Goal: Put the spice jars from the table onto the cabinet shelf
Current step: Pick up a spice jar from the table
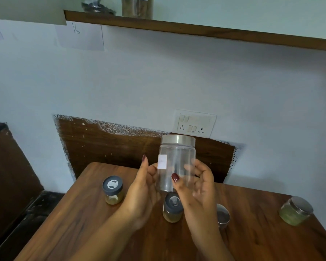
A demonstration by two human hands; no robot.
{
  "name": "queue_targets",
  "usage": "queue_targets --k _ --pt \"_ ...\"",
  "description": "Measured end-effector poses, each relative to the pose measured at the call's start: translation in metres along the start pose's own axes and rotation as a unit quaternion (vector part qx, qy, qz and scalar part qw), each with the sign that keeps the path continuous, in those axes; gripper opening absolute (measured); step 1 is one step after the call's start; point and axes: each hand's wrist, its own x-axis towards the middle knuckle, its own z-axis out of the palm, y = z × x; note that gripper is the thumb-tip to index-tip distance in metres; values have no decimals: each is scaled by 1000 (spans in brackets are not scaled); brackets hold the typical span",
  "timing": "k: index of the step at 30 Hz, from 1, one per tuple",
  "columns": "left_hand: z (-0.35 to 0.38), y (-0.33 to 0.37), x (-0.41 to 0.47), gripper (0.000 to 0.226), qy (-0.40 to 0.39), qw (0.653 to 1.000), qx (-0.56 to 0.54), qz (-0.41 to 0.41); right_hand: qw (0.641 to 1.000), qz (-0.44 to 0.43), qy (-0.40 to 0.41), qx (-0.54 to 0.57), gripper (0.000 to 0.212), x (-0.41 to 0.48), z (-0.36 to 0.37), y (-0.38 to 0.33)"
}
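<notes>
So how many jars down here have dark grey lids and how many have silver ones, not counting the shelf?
Dark grey lids: 2, the left small jar and the middle small jar.
Silver lids: 3, the held clear jar, the half-hidden jar, the green-filled jar.
Total: 5

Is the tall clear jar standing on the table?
No, the left hand and right hand hold the tall clear jar above the table.

Held jar [177, 162]: above the table [83, 223], between left hand [142, 189] and right hand [198, 187].
On the table: left jar [113, 190] beside the left hand, middle jar [172, 209] below the held jar, far-right jar [295, 210] well apart.
Shelf [196, 30]: above, on the wall.
</notes>
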Motion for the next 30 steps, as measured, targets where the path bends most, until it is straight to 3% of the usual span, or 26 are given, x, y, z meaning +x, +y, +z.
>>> queue_targets --k 5,12,16,21,26,28,30 --pt "6 1 -4 68 -24 999 -34 -8 998 17 -36 58 62 -1 7 -3" --pt "14 -1 -12 67 -24 999 -28 22 998 -42 10 -35 75 2 6 1" --pt "19 1 -16 61 -4 999 -3 51 996 -49 13 -69 69 5 -1 2" --pt "20 5 -18 57 26 989 96 106 997 -47 -4 -66 82 4 0 -3" --pt "17 5 -18 73 29 980 149 127 998 -39 -11 -46 80 3 2 -3" --pt "17 9 -19 86 19 986 127 107 999 -27 -22 -12 73 3 3 -5" --pt "15 13 -20 82 10 991 102 90 999 -15 -33 27 62 4 2 -7"
